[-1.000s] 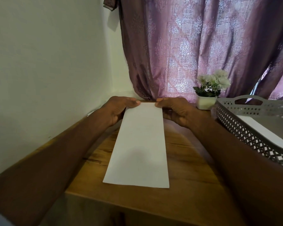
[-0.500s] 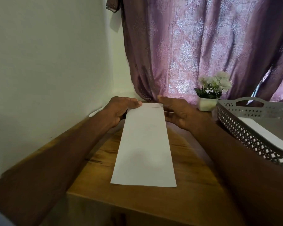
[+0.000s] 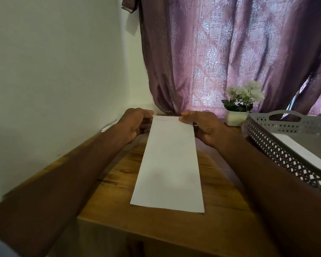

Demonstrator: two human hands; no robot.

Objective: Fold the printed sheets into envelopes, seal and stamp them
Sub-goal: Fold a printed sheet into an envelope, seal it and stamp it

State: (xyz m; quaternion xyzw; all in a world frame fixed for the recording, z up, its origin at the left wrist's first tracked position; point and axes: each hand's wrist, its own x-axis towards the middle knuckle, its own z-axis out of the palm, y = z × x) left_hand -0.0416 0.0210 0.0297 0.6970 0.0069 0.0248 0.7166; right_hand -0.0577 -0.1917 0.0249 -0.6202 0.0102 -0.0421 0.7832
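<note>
Sheet (image 3: 168,164) lies lengthwise on the bench (image 3: 220,191), long axis running away from the person, near edge close to the bench's front edge. Its narrow shape suggests it is already folded lengthwise, though no crease line is visible from this view.

Left hand (image 3: 135,125) grips the far left corner: thumb on top, fingers (image 3: 145,127) curled under the edge, pinching the paper. Right hand (image 3: 205,127) does the same at the far right corner, thumb on top near the edge, fingers tucked below. Far end appears slightly raised off the wood; near end rests flat.

Reading: both far corners are held so the far edge can be carried squarely toward the person for a cross fold. A matched grip at each corner keeps the edge level and stops skew. The near end left flat likely acts as the anchor and alignment target.

A faint short mark shows near the far left corner; too small to read.

Tray (image 3: 267,138), grey and perforated, sits to the right within easy reach and holds another white sheet (image 3: 304,154), probably the supply stack. Small potted flowers (image 3: 243,101) stand behind the tray at the curtain (image 3: 230,52). A scrap of white paper (image 3: 108,127) lies at the wall on the left.

No envelope or stamp in view. Task judged at an early stage.

Risk: thin paper may buckle if one hand leads.
</note>
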